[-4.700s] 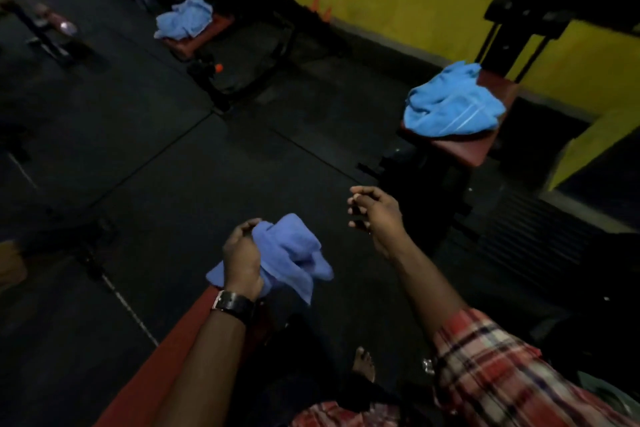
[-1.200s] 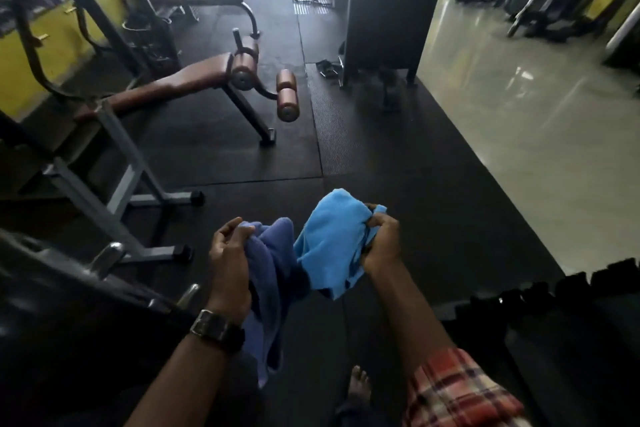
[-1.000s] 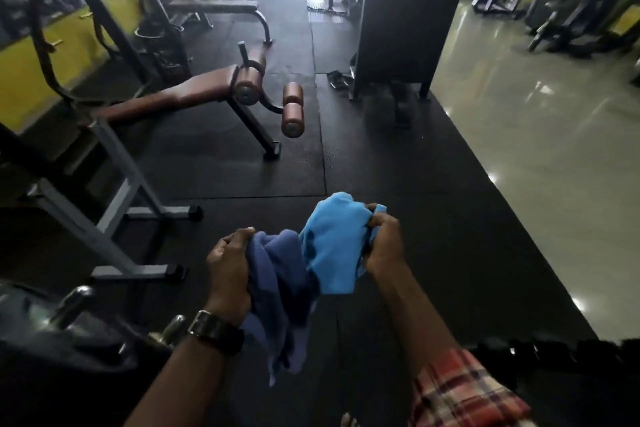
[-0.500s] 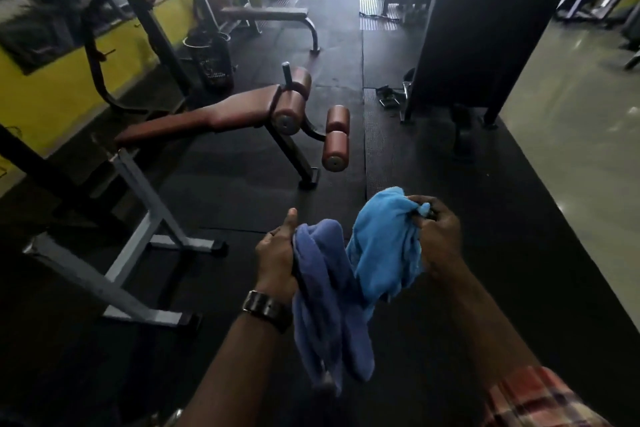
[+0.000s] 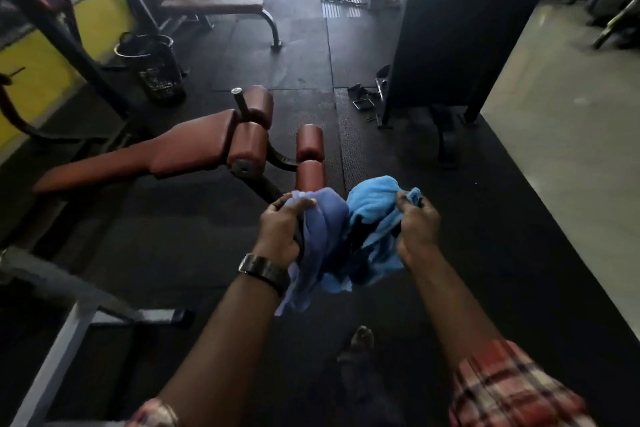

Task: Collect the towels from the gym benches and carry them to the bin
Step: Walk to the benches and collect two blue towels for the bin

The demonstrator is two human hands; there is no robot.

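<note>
I hold two towels in front of me at waist height. My left hand (image 5: 282,230), with a watch on the wrist, is shut on a violet-blue towel (image 5: 320,239) that hangs down below the fist. My right hand (image 5: 417,229) grips a brighter light-blue towel (image 5: 372,208). The two towels touch between my hands. A dark mesh bin (image 5: 154,68) stands at the upper left, beside the yellow wall, beyond a brown padded bench (image 5: 149,152).
The brown bench with roller pads (image 5: 310,156) lies just ahead of my left hand. A flat bench (image 5: 214,5) stands farther back. A grey metal frame (image 5: 65,291) is at the lower left. A tall black machine (image 5: 460,21) stands on the right, with loose metal parts (image 5: 367,97) at its foot. Black rubber mats cover the floor.
I have walked forward: the brown bench and the mesh bin are nearer and larger. Both hands still hold their towels, now a little closer together.
</note>
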